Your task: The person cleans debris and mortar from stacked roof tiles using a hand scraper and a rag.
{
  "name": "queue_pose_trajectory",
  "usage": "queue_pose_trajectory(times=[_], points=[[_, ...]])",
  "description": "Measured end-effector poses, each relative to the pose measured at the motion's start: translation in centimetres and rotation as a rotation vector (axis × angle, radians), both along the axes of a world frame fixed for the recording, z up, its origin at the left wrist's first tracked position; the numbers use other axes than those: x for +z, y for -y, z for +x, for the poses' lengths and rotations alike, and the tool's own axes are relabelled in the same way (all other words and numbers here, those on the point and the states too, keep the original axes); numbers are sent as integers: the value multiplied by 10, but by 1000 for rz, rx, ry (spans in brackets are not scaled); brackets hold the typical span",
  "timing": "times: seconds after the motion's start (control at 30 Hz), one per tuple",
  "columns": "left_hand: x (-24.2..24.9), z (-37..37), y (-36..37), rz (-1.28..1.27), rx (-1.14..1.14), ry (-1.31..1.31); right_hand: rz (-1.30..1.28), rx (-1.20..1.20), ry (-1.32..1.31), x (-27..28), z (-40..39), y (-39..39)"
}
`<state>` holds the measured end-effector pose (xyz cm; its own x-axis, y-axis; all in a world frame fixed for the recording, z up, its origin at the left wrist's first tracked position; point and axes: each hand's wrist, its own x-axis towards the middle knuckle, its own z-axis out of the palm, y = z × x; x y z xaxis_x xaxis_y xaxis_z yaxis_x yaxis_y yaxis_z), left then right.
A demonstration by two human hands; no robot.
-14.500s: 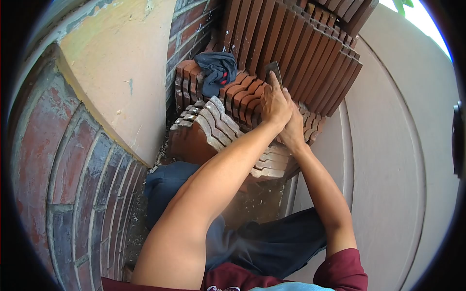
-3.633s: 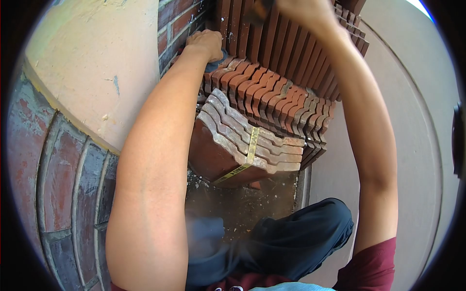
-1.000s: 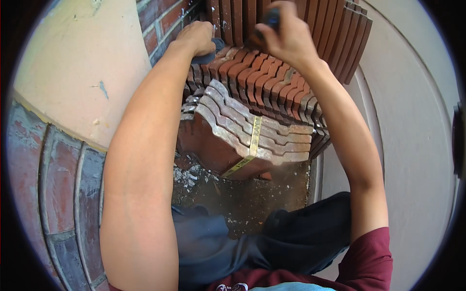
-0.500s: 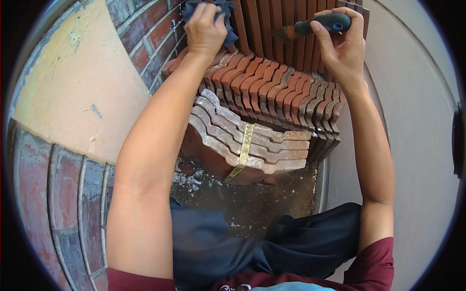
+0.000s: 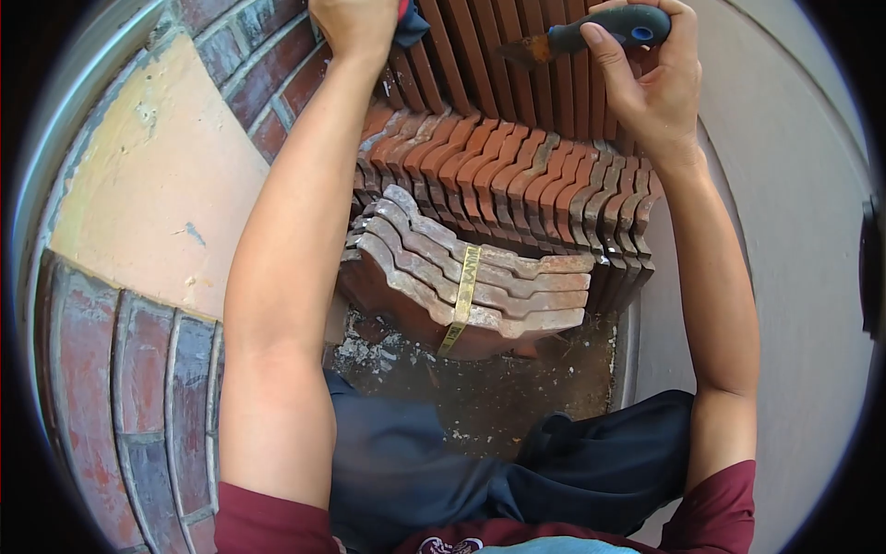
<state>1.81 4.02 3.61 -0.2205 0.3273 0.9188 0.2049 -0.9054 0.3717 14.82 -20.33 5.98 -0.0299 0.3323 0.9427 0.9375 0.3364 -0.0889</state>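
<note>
At the top edge, my left hand [image 5: 358,26] is closed on a dark blue-grey cloth [image 5: 413,26]; the frame cuts off its fingers. A bit of red shows between hand and cloth. My right hand [image 5: 657,97] grips a scraper [image 5: 609,30] by its dark handle, with the rusty blade [image 5: 528,50] pointing left. Behind the scraper stand upright reddish-brown roof tiles [image 5: 480,65]. Below both hands, a row of wavy-edged orange roof tiles [image 5: 494,171] stands on edge. Nearer to me is a small stack of pale, dusty tiles [image 5: 498,277] with a yellow printed strap [image 5: 464,295] across it.
A brick wall [image 5: 138,369] with a plastered patch [image 5: 152,203] rises at left. A pale smooth panel [image 5: 803,258] bounds the right side. White crumbs and debris [image 5: 369,355] lie on the dark floor [image 5: 489,397] before my legs [image 5: 591,443].
My left hand has moved up and left with the cloth, partly out of view. The scraper has shifted slightly left and up, still in my right hand. The view has moved a little.
</note>
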Motion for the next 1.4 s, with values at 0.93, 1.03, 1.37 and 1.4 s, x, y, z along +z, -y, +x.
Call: queue_pose_trajectory(times=[0.93, 1.03, 1.37, 1.4], points=[[-85, -16, -23, 109, -13, -304, -50, 52, 36, 0, -35, -70], [-84, -18, -12, 18, -105, -318, 64, -2, 155, 4, -31, -76], [-79, -28, -19, 107, -212, -364, -27, 41, 170, -15, -31, -77], [-76, -29, -21, 130, -217, -369, -140, 11, 167, -25, -32, -73]])
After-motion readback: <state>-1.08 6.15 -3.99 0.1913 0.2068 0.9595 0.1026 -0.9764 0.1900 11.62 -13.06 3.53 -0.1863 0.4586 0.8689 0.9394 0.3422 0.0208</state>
